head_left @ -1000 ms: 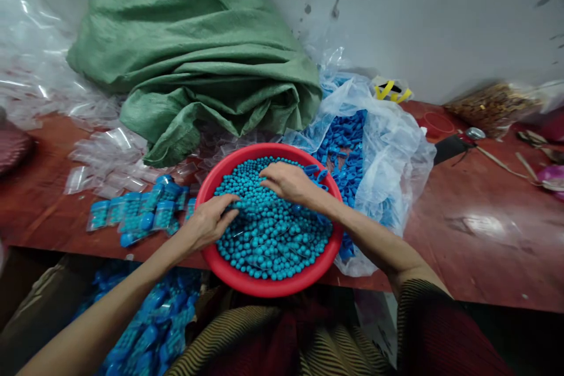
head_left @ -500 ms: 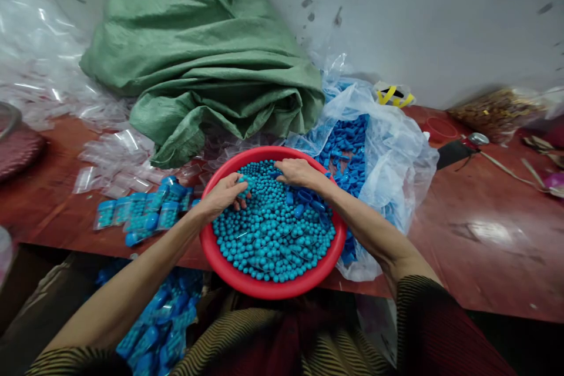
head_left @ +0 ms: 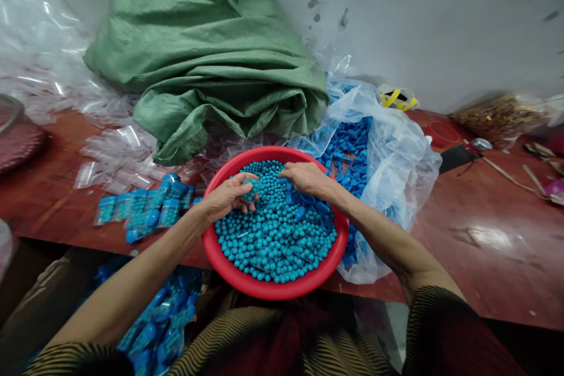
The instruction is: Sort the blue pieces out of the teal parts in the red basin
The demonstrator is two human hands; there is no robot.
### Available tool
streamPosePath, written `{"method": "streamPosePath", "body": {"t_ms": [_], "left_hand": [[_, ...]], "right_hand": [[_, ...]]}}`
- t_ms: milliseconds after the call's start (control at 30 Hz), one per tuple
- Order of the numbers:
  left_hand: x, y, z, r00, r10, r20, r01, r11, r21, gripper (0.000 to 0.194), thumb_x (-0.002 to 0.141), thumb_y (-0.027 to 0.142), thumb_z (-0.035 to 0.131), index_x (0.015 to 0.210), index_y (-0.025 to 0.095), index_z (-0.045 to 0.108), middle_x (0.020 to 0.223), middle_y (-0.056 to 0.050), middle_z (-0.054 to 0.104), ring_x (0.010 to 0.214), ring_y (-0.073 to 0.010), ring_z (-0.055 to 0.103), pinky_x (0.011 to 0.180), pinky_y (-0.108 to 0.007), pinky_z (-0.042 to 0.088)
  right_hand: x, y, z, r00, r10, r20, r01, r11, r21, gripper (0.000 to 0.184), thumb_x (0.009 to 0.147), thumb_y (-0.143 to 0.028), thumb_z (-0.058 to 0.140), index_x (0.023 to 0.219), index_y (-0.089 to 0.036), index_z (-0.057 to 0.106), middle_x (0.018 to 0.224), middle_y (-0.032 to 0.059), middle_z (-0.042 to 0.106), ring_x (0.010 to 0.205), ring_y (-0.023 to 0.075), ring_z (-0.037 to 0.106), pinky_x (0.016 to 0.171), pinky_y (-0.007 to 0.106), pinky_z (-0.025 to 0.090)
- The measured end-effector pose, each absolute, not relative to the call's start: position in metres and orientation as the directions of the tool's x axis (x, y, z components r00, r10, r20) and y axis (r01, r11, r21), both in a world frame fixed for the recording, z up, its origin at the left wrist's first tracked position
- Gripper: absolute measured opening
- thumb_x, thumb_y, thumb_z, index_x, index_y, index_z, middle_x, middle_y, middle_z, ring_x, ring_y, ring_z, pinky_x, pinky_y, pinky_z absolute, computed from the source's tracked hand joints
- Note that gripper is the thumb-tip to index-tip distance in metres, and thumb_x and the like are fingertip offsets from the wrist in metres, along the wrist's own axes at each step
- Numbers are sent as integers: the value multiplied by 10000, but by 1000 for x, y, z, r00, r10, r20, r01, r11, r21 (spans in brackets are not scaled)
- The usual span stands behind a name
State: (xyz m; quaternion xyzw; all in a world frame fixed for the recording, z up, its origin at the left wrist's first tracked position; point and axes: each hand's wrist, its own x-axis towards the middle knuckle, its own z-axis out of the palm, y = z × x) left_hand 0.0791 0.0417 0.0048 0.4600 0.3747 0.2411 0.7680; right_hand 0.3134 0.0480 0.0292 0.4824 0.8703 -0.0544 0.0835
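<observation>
A red basin is filled with turquoise beads. Over its left side, my left hand has its fingers curled around a small clear container of turquoise beads, partly hidden by the fingers. My right hand is above the basin's far right part, thumb and fingers pinched together. A bit of dark blue shows at its fingertips, seemingly a blue cap. Loose blue caps lie on the beads just below that hand.
Filled, blue-capped containers lie left of the basin, with clear empty ones behind. A green sack slumps at the back. An open plastic bag of blue caps stands right. More filled containers sit below the table edge.
My left hand has moved slightly right with the container, its fingers a little more raised. My right hand has shifted slightly right. The view has moved a little.
</observation>
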Motion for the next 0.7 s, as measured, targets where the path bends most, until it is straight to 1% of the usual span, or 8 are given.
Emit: {"method": "streamPosePath", "body": {"t_ms": [67,133,300,467,533,600,633,700], "left_hand": [[79,41,6,605,721,-337,-60,464,884,431,747,345,680,1090,199,464,780,-21,660,598,-148,659,459,-201,465],[79,41,7,614,720,-324,-94,474,875,440,739,339,693,1099,197,483,807,-25,658,629,-148,661,478,-204,469],[78,41,7,653,694,-304,-124,494,860,474,740,375,692,1117,182,480,800,-29,652,607,-148,652,458,-204,443],[77,41,4,666,680,-308,-90,483,871,437,734,391,695,1051,181,480,798,-35,659,605,-147,651,458,-201,440],[79,40,3,650,688,-323,-44,459,887,450,728,412,696,1043,186,469,790,-35,660,589,-145,645,447,-193,424],[81,39,3,619,713,-329,2,417,909,460,733,433,684,1047,185,458,775,-31,654,564,-135,631,435,-185,403],[83,38,3,603,730,-322,19,391,920,456,742,438,672,1050,184,454,768,-26,648,552,-128,621,434,-184,397],[87,36,4,571,766,-294,43,330,943,439,760,437,648,1055,181,449,752,-9,631,527,-110,595,435,-186,391]], "right_hand": [[309,38,31,-576,761,-300,795,606,10,313,885,-130,427,1081,-239,645,1033,71,618,897,207,573,629,280,370],[306,32,31,-574,743,-343,777,627,58,290,897,-136,410,1019,-196,667,1040,102,612,935,227,549,663,301,377],[306,31,21,-555,774,-305,781,611,128,266,904,-182,419,962,-146,676,1056,148,602,1013,274,497,797,397,371],[308,33,15,-512,818,-262,812,561,162,281,894,-128,394,874,-117,675,985,164,627,990,286,506,835,438,344],[308,35,20,-491,841,-228,836,529,148,258,893,-127,402,899,-98,658,986,178,630,968,282,521,834,433,345],[307,38,26,-471,862,-189,874,485,35,209,893,-179,454,960,-86,628,960,166,641,907,258,547,802,396,367],[306,40,29,-462,873,-154,887,456,-76,201,888,-213,487,987,-89,611,934,145,647,865,236,558,775,366,380],[302,42,31,-465,881,-89,833,402,-379,200,876,-253,526,1007,-113,585,872,82,649,782,180,564,714,298,399]]}}
